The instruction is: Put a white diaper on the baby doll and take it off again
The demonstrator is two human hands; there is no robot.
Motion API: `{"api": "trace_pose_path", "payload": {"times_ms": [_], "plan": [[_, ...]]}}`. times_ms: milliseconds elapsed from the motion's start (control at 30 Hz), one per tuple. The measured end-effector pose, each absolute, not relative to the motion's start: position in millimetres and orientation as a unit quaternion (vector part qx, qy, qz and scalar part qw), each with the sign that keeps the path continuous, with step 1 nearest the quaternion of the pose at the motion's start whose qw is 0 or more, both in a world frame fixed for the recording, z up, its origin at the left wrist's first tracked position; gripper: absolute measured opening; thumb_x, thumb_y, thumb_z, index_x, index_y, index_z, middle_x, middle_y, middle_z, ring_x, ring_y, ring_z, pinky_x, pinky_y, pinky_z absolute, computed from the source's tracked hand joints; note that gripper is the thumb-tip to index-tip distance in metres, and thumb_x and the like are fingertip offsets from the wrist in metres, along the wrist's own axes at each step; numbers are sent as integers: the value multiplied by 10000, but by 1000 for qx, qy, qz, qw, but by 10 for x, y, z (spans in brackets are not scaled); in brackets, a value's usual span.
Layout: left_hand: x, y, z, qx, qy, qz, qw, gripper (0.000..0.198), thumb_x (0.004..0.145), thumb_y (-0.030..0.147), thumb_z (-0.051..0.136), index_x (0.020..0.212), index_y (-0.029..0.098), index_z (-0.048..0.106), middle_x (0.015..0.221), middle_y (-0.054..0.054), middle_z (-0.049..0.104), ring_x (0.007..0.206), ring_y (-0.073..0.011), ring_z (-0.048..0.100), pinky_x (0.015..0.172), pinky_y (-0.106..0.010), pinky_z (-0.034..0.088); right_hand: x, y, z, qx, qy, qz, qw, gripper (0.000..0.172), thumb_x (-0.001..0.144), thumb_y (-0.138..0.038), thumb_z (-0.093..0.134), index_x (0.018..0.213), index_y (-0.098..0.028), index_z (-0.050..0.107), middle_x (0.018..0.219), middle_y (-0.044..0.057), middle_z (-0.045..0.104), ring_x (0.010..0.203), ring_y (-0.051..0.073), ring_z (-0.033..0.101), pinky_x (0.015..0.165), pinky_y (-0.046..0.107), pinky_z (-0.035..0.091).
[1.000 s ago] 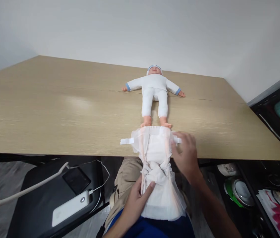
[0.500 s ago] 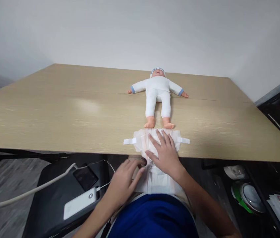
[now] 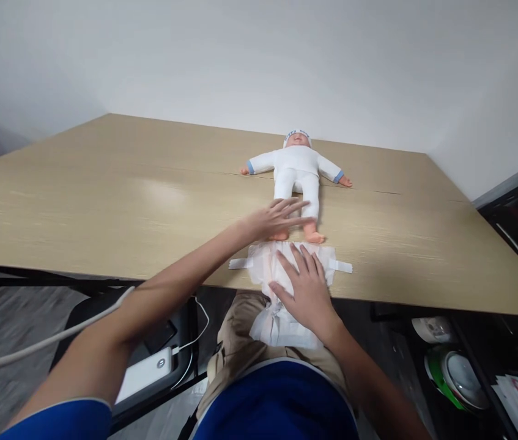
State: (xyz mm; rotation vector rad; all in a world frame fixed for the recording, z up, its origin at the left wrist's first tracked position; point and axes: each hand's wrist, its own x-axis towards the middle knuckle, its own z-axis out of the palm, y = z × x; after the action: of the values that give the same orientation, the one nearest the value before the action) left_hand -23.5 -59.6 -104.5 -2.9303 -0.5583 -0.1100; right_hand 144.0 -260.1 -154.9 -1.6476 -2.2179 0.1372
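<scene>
A baby doll (image 3: 297, 173) in a white suit and cap lies on its back on the wooden table (image 3: 103, 201), feet toward me. An open white diaper (image 3: 263, 264) lies at the table's near edge, its lower half hanging over onto my lap. My right hand (image 3: 305, 287) lies flat on the diaper with fingers spread. My left hand (image 3: 275, 219) reaches forward with fingers stretched out, over the doll's legs near its feet, holding nothing.
At lower left a black chair seat (image 3: 103, 360) holds a white power bank (image 3: 147, 374), a dark phone (image 3: 162, 335) and white cables. At lower right are dark shelves with bowls (image 3: 458, 374) and papers. A white wall stands behind the table.
My left hand has left the hanging part of the diaper and reached forward to the doll's legs. The right hand has stayed flat on the diaper since half a second ago.
</scene>
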Motion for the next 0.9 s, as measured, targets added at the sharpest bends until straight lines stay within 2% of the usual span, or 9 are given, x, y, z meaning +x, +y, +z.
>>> {"api": "trace_pose_path", "payload": {"times_ms": [133, 233, 367, 433, 533, 600, 733, 900], "plan": [[-110, -491, -1021, -989, -128, -18, 71, 912, 953, 22, 619, 1762, 372, 387, 1900, -14, 257, 1758, -291, 280, 1430, -489, 249, 1434, -2620, -1546, -581, -790, 49, 192, 713, 1099, -600, 593, 1738, -304, 483, 1831, 101, 412, 1716, 380, 318, 1386, 632, 296], [-85, -396, -1047, -994, -84, -54, 53, 764, 948, 19, 602, 1653, 309, 544, 1860, -22, 367, 1730, -266, 351, 1436, -480, 254, 1443, -2620, -1589, -576, -793, 47, 194, 748, 1088, -596, 607, 1759, -309, 443, 1841, 99, 391, 1719, 394, 311, 1377, 659, 312], [-10, -259, -1150, -990, -31, -134, 39, 408, 1014, 271, 678, 1420, 241, 713, 1668, -97, 636, 1565, -355, 552, 1348, -548, 371, 1461, -2608, -1644, -570, -797, 47, 194, 757, 1086, -566, 621, 1770, -318, 414, 1862, 96, 345, 1705, 405, 343, 1352, 689, 348], [47, -231, -1181, -987, -30, -144, 57, 307, 1067, 333, 619, 1331, 238, 744, 1513, -106, 745, 1411, -354, 643, 1256, -536, 437, 1465, -2608, -1647, -567, -798, 48, 198, 751, 1081, -545, 637, 1765, -325, 421, 1863, 87, 344, 1698, 405, 359, 1353, 691, 352], [121, -237, -1136, -987, -28, -136, 82, 301, 1123, 285, 494, 1274, 237, 750, 1418, -103, 788, 1246, -319, 677, 1160, -490, 466, 1464, -2612, -1615, -566, -796, 62, 205, 780, 1047, -527, 687, 1758, -331, 433, 1867, 68, 336, 1707, 405, 346, 1370, 694, 330], [149, -245, -1038, -987, -28, -139, 71, 302, 1122, 274, 480, 1263, 237, 745, 1402, -105, 791, 1198, -317, 666, 1102, -480, 473, 1463, -2604, -1583, -566, -796, 76, 203, 847, 1000, -549, 743, 1757, -332, 431, 1872, 62, 324, 1719, 405, 320, 1383, 700, 312], [158, -224, -730, -983, -41, -176, -22, 268, 1065, 283, 557, 1267, 243, 728, 1358, -99, 800, 1174, -322, 635, 1029, -467, 487, 1472, -2524, -1520, -560, -802, 99, 186, 947, 948, -597, 799, 1768, -334, 405, 1879, 56, 303, 1738, 398, 280, 1404, 705, 274], [132, -136, -337, -960, -60, -239, -136, 305, 1000, 223, 563, 1255, 254, 728, 1271, -75, 806, 1216, -308, 619, 1061, -441, 503, 1522, -2328, -1432, -538, -818, 129, 157, 895, 1027, -657, 702, 1785, -318, 368, 1887, 63, 280, 1753, 369, 246, 1416, 703, 249]]}}
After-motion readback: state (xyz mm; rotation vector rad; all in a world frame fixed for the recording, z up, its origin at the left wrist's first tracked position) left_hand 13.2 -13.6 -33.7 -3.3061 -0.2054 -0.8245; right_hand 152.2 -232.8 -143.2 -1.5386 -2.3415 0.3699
